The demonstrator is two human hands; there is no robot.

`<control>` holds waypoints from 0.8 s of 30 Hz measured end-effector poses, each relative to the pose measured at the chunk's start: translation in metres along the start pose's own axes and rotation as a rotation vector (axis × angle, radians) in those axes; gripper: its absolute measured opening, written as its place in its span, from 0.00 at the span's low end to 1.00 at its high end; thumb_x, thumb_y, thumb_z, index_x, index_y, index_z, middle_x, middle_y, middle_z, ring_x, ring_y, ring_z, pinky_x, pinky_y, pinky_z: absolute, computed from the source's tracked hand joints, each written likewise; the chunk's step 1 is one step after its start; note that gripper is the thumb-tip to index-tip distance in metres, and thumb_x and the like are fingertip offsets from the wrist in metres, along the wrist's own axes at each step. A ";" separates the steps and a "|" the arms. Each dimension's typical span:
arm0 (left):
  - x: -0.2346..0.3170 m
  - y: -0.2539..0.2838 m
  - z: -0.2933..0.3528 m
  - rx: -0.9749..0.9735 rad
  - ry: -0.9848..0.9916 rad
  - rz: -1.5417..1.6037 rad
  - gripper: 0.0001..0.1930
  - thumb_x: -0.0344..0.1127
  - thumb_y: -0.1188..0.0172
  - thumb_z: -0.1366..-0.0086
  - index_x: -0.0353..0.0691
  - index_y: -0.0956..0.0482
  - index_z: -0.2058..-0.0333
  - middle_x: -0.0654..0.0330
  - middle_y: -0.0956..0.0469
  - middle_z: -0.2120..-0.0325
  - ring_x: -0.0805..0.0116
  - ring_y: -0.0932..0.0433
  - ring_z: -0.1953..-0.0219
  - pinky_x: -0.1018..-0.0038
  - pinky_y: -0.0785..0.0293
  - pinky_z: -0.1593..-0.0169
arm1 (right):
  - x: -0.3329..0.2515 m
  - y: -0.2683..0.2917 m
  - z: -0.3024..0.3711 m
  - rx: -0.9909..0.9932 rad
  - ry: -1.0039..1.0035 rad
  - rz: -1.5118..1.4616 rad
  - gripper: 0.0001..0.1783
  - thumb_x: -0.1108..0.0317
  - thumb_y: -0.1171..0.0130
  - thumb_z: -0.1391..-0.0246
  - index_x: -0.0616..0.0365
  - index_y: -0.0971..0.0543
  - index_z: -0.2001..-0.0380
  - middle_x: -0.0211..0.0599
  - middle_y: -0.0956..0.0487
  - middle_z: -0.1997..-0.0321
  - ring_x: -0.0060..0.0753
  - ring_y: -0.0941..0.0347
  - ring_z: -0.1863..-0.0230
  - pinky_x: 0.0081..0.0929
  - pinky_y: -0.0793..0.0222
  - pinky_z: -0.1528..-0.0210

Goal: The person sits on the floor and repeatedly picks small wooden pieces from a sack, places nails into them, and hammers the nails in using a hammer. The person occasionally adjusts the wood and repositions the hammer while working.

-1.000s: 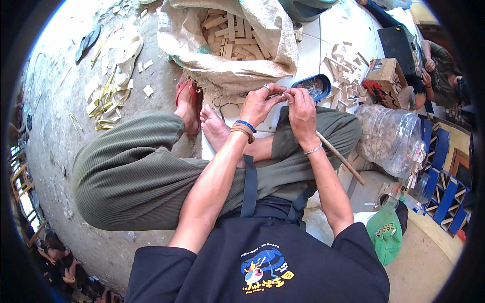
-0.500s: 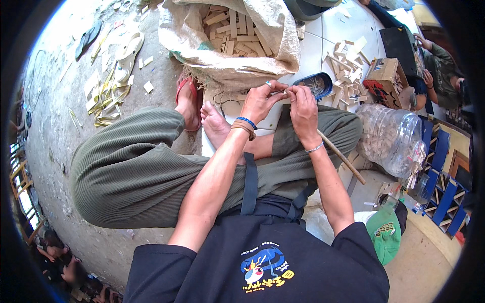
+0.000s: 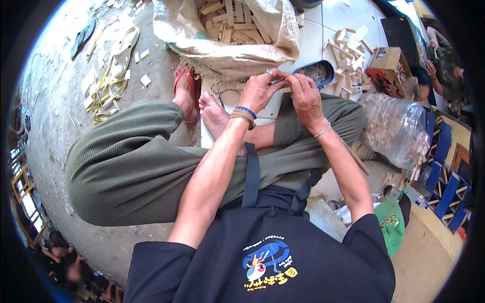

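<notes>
As the left hand (image 3: 257,92) and right hand (image 3: 307,101) meet at the fingertips, both look closed in a pinch — though what they grip, if anything, is too small to tell. Delicate fingertip work, by the look of it; the next move calls for steadiness. Just beyond the right hand sits the blue tray (image 3: 332,72) — well in from the tiled floor's (image 3: 314,31) left edge, beside the wooden pieces (image 3: 348,63).

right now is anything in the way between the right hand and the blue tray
Nothing visible does. The right hand partly overlaps the near edge of the blue tray in this view; any height gap cannot be told. The loose wood pieces lie beyond the tray, to its right.
</notes>
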State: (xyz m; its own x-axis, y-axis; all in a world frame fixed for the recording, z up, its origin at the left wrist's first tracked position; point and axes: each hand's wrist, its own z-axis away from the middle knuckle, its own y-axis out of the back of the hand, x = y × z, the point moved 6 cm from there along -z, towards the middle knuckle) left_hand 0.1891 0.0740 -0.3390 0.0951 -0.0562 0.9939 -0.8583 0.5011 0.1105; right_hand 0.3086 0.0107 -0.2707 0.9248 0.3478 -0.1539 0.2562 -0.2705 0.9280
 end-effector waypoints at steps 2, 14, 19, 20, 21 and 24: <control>-0.002 -0.001 0.000 -0.014 0.040 0.047 0.11 0.38 0.34 0.30 0.41 0.16 0.53 0.53 0.12 0.62 0.55 0.12 0.58 0.66 0.18 0.54 | 0.001 -0.001 0.001 0.008 -0.001 -0.007 0.19 0.75 0.46 0.43 0.61 0.25 0.47 0.43 0.23 0.51 0.44 0.23 0.47 0.36 0.27 0.41; -0.003 0.003 -0.003 -0.033 0.065 -0.003 0.12 0.32 0.35 0.29 0.36 0.17 0.50 0.54 0.11 0.58 0.67 0.12 0.54 0.72 0.17 0.51 | -0.001 0.016 -0.008 0.060 -0.116 -0.077 0.15 0.71 0.38 0.38 0.58 0.22 0.48 0.39 0.21 0.52 0.42 0.22 0.50 0.36 0.28 0.47; -0.005 0.000 -0.002 -0.043 0.087 0.063 0.13 0.31 0.33 0.31 0.37 0.18 0.49 0.55 0.12 0.55 0.68 0.13 0.51 0.72 0.18 0.48 | 0.029 0.022 -0.003 0.147 -0.420 -0.122 0.17 0.65 0.39 0.33 0.61 0.20 0.45 0.43 0.17 0.51 0.43 0.20 0.51 0.36 0.27 0.48; -0.007 -0.001 -0.001 -0.048 0.099 0.056 0.14 0.31 0.33 0.31 0.37 0.18 0.49 0.55 0.12 0.55 0.67 0.13 0.51 0.72 0.18 0.48 | 0.038 0.014 0.002 0.071 -0.565 -0.267 0.18 0.63 0.39 0.33 0.63 0.20 0.46 0.44 0.16 0.53 0.41 0.19 0.54 0.35 0.26 0.51; -0.008 -0.002 0.000 -0.049 0.104 0.057 0.14 0.31 0.33 0.31 0.37 0.18 0.49 0.55 0.12 0.55 0.67 0.13 0.51 0.71 0.18 0.47 | 0.045 0.003 0.008 -0.005 -0.716 -0.417 0.19 0.62 0.39 0.32 0.64 0.20 0.46 0.45 0.15 0.55 0.40 0.18 0.57 0.33 0.25 0.54; -0.011 -0.003 0.001 -0.045 0.115 0.055 0.14 0.30 0.32 0.32 0.37 0.18 0.48 0.54 0.12 0.54 0.66 0.13 0.50 0.71 0.18 0.47 | 0.053 -0.022 0.019 -0.035 -0.942 -0.772 0.20 0.59 0.37 0.32 0.68 0.18 0.51 0.41 0.13 0.64 0.25 0.18 0.66 0.25 0.25 0.63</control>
State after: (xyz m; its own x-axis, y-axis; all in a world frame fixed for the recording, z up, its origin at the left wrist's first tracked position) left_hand 0.1901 0.0728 -0.3502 0.1080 0.0704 0.9917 -0.8405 0.5392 0.0533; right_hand 0.3578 0.0183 -0.3053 0.3780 -0.3848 -0.8420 0.8348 -0.2514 0.4897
